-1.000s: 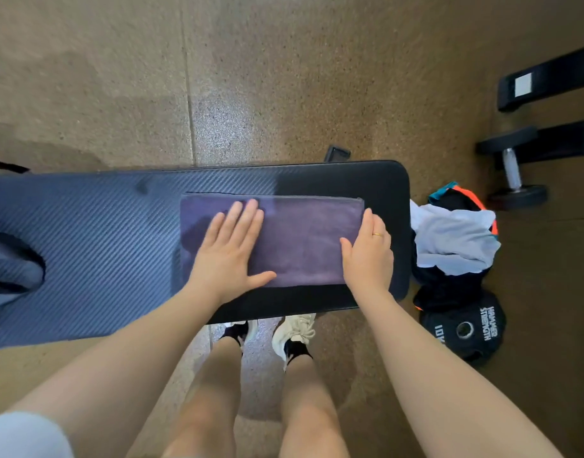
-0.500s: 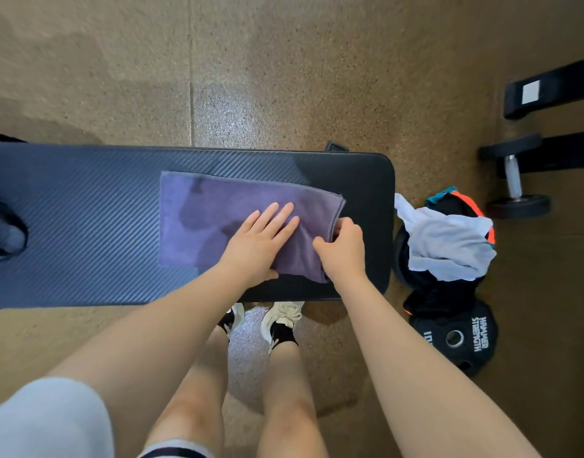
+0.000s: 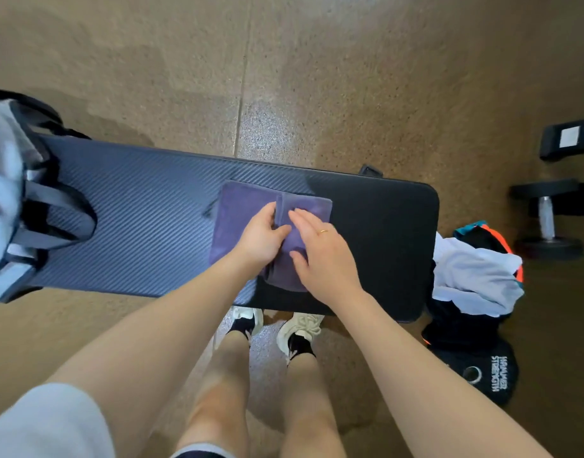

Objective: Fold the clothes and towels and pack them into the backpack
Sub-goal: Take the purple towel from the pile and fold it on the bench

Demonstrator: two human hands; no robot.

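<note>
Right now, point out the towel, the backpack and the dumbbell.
towel (image 3: 241, 219): head view, bare left half of the purple cloth.
backpack (image 3: 6, 180): head view, pale body at the bench's left end.
dumbbell (image 3: 545, 217): head view, metal handle between the black ends.

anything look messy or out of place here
Yes. A heap of unfolded clothes lies on the floor past the right end of the bench, draped over a weight plate. The towel under both hands is folded unevenly, its near corner hanging off the bench edge.
</note>
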